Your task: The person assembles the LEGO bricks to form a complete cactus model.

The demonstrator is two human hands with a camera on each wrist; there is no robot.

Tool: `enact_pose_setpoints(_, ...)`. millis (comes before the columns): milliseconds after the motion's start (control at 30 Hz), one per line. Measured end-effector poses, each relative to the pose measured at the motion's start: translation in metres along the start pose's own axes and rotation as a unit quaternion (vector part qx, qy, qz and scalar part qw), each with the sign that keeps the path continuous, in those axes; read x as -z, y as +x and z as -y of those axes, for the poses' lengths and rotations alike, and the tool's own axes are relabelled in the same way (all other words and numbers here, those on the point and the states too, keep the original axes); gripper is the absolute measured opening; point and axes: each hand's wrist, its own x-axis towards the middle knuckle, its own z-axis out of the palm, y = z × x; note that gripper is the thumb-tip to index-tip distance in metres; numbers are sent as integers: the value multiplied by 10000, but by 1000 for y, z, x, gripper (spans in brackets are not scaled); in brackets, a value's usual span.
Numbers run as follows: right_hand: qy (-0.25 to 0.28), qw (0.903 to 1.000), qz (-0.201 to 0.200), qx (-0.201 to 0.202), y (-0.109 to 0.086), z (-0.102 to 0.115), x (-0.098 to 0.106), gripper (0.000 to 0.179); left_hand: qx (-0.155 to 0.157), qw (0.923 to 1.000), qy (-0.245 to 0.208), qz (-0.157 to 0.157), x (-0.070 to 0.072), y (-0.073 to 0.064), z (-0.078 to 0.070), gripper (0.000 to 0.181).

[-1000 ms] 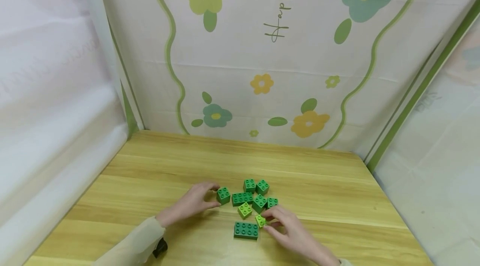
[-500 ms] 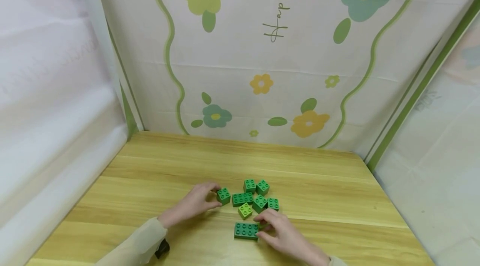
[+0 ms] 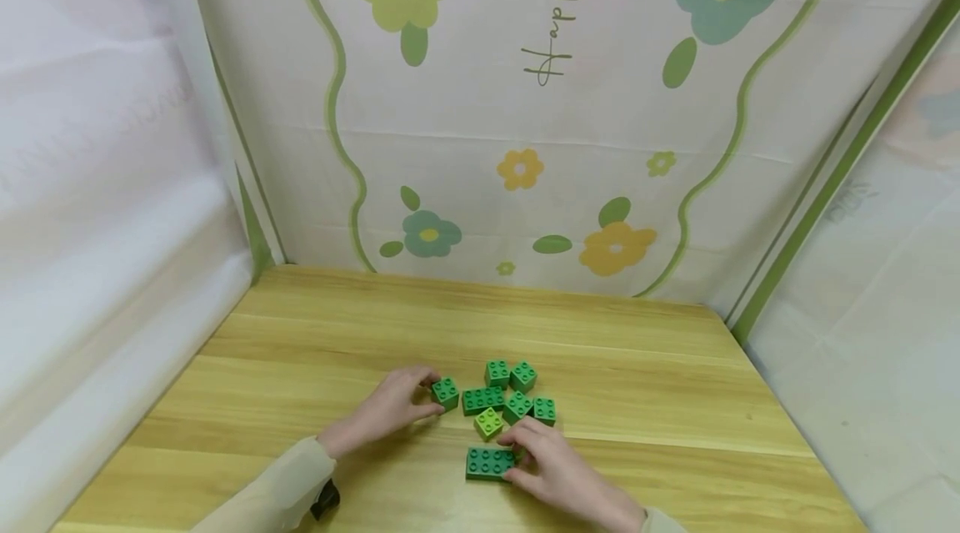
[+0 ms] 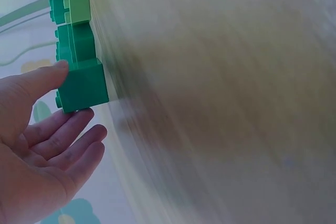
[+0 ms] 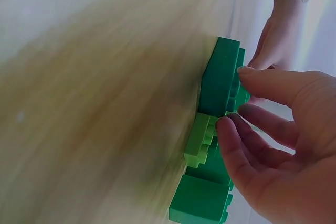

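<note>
In the head view, my left hand has thumb and fingertips at opposite sides of a green toy building brick, pinching it on the table. The left wrist view has the thumb on this square brick's near side and fingertips at its lower edge. My right hand hovers around the right end of a long dark green brick, fingers loosely bent and apart. In the right wrist view, its thumb overlaps the long brick's studs, and its fingertips are close by a small light green brick, mostly hidden from the head camera.
Beyond the right hand lie a lime square brick, another long green brick and several square green bricks. All sit on a wooden table. A white flowered cloth hangs behind it, with cloth at both sides.
My right hand has shifted left from the small light green brick to the right end of the long dark green brick. The left hand stays at its brick.
</note>
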Motion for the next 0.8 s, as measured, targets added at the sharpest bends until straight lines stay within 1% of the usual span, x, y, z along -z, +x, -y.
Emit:
enact_pose_setpoints(167, -548, 9981, -101, 266, 1, 0, -3, 34, 26, 10000, -70, 20, 0, 0, -1, 34)
enact_pose_setpoints(300, -792, 9959, -184, 394, 1, -1, -4, 33, 66, 10000, -72, 3, -1, 1, -1, 35)
enact_pose_setpoints(433, -906, 9952, -104, 344, -1, 0, -2, 30, 45, 10000, -64, -20, -2, 2, -1, 34)
enact_pose_setpoints(667, -1070, 9942, 55, -28, -6, 1, 3, 28, -102, 9998, -188, 30, -1, 0, -1, 31)
enact_pose_setpoints(800, -1216, 9926, 44, -51, -6, 2, 2, 30, -192, 9994, -293, 65, 0, -1, -1, 29)
